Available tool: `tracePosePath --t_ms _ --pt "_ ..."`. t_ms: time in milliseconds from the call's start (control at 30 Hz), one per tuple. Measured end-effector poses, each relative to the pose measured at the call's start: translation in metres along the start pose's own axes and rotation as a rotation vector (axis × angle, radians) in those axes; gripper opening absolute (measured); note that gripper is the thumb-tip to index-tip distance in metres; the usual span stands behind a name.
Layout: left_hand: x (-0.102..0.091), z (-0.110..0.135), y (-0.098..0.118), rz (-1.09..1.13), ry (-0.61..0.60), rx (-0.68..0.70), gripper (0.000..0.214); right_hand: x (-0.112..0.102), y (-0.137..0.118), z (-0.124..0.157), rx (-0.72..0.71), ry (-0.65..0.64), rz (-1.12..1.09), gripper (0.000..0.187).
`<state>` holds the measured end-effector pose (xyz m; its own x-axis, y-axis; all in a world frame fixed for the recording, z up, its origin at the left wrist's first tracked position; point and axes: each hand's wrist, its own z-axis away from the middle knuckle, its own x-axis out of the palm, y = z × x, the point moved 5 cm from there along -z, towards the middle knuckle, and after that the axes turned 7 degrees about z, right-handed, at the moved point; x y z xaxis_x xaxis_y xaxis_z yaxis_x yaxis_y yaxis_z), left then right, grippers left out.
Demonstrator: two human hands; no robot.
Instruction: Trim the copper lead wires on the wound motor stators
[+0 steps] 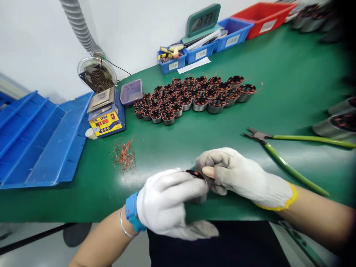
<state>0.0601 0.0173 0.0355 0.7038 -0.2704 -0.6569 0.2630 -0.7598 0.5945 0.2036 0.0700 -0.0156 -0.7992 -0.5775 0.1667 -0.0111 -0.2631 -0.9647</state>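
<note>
A motor stator [194,173], dark on top with copper windings and a metal side, is mostly hidden behind gloved fingers near the front edge of the green table. My left hand [169,204], in a white glove, wraps its fingers over the stator, thumb held low. On the stator's right, my right hand [222,170] is closed in a pinch with its bare thumb tip showing. What that pinch holds, if anything, is hidden. Green-handled cutting pliers [263,138] lie open to the right. Copper wire clippings [124,156] form a loose pile to the left.
Several wound stators [183,96] stand in rows behind my hands. A blue and yellow soldering pot [107,116], a purple tray [131,92] and a blue divided bin [47,144] are at the left. Tool boxes [172,63] and a clock [204,19] line the back.
</note>
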Motion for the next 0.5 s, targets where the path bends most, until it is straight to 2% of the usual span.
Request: tracePosePath --t_ms 100,167,267,400,467,500 --pt "-0.003 0.003 -0.022 0.07 0.199 -0.277 0.054 -0.003 0.0 0.003 -0.021 0.049 0.115 0.043" --pt "0.004 0.004 -0.033 0.085 0.187 -0.365 0.053 -0.004 0.0 0.003 -0.03 0.077 0.185 0.041" --pt "0.009 0.003 -0.037 -0.01 0.156 -0.32 0.04 0.001 0.003 -0.001 0.007 0.046 0.119 0.043" --pt "0.004 0.003 -0.021 -0.401 0.244 -0.041 0.041 0.01 0.008 -0.007 0.09 -0.047 -0.057 0.051" --pt "0.002 0.004 -0.021 -0.413 0.302 -0.057 0.041 0.004 0.008 -0.007 0.071 -0.013 0.075 0.047" --pt "0.001 0.004 -0.024 -0.359 0.332 -0.103 0.041 -0.004 0.004 -0.007 0.007 0.065 0.22 0.042"
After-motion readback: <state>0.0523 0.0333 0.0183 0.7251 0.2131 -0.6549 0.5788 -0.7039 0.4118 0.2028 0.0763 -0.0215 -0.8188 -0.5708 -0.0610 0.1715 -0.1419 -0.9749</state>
